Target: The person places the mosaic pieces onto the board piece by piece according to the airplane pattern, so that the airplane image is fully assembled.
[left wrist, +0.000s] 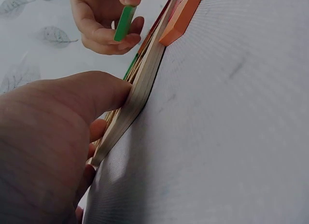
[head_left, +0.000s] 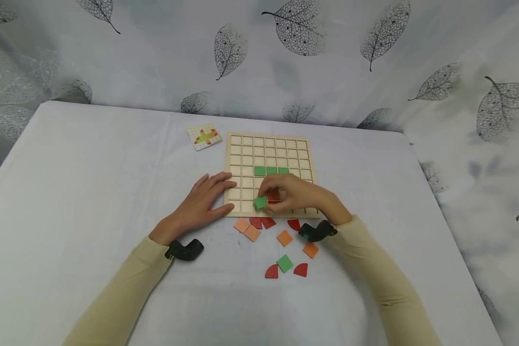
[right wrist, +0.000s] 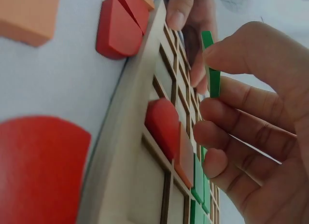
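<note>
My right hand (head_left: 296, 193) pinches a green square tile (head_left: 260, 202) between thumb and fingers, above the near part of the wooden grid board (head_left: 247, 149). In the right wrist view the held tile (right wrist: 211, 64) stands on edge, clear of the board. Beneath this hand, a red quarter-circle piece (right wrist: 163, 129) and an orange square (right wrist: 183, 156) sit in the board's cells, in line with green tiles. Three green tiles (head_left: 271, 170) form a row across the board's middle. My left hand (head_left: 201, 204) spreads its fingers along the board's left edge, thumb touching the near corner.
Between the board and me lie loose pieces: several orange squares (head_left: 284, 238), several red quarter-circles (head_left: 271, 271) and a green square (head_left: 285, 263). A small pattern card (head_left: 204, 136) lies beyond the board's left corner. A leaf-print cloth (head_left: 251, 91) hangs behind the white table (head_left: 112, 158).
</note>
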Demonstrator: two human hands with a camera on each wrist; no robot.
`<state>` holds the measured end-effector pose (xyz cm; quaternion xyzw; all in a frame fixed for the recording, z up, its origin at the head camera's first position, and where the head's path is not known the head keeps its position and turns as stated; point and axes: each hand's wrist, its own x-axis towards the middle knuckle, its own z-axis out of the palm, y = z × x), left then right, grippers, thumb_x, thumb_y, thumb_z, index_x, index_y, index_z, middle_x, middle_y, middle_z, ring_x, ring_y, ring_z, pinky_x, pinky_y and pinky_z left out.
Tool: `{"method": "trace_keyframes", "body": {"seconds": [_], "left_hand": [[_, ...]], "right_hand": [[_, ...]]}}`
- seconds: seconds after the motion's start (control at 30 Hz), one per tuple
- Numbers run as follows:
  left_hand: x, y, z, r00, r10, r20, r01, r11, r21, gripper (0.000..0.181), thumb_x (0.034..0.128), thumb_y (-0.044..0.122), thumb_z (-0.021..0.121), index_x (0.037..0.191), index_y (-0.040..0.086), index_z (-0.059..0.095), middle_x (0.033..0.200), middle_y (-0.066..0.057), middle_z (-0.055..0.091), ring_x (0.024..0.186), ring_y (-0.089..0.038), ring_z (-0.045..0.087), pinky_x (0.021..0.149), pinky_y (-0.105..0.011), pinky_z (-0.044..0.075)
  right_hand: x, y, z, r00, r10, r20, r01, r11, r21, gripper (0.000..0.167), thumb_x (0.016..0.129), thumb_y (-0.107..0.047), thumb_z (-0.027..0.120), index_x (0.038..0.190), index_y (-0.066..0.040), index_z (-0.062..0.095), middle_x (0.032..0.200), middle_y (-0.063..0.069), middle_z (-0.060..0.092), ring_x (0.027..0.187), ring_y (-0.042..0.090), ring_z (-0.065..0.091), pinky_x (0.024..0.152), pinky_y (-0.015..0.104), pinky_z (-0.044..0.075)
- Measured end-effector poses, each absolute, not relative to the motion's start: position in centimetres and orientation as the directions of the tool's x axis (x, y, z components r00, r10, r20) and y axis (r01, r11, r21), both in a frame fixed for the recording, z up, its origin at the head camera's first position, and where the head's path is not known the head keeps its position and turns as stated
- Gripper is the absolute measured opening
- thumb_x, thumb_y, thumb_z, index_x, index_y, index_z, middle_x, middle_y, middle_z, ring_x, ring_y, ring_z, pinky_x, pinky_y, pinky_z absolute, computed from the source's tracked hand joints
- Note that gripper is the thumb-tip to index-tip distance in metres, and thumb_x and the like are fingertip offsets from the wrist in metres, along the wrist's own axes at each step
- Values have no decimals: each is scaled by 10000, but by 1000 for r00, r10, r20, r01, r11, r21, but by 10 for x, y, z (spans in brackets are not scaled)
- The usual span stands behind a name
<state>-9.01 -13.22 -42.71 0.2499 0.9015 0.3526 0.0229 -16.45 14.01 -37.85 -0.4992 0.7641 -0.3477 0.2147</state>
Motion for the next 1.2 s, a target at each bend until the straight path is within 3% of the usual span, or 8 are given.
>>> {"method": "trace_keyframes", "body": {"seconds": [0.2,0.63,0.97,1.2], "left_hand": [[-91,-133,-428,-875,466,129,431,632,644,520,919,258,662,1380,67,513,1516,-117,374,1415,-265,327,1214,-443,81],[-90,-132,-426,-878,463,118,420,628,655,514,920,252,664,1375,68,511,1519,-116,369,1420,-257,319,1216,-432,74],[-89,-132,-424,-878,465,112,418,632,652,512,923,250,661,1377,68,508,1524,-116,364,1426,-255,310,1216,-436,75],[-90,-132,-425,-878,466,112,419,634,650,519,920,249,662,1378,60,507,1522,-122,365,1422,-261,316,1215,-440,75]], "right_hand": [[-169,143,-378,-442,-895,54,-635,270,-724,194,831,-65,712,1023,-53,689,1012,42,651,839,213,564,729,317,506],[-172,142,-381,-632,-775,11,-608,487,-626,257,841,-153,731,1050,-25,654,966,74,614,784,198,560,708,334,507],[-172,138,-383,-701,-713,-22,-554,564,-613,256,848,-130,735,1048,8,654,964,92,617,806,189,585,729,310,527],[-172,132,-381,-714,-700,-26,-558,591,-583,252,844,-126,755,1030,26,677,938,106,603,815,213,564,729,311,508]]}}
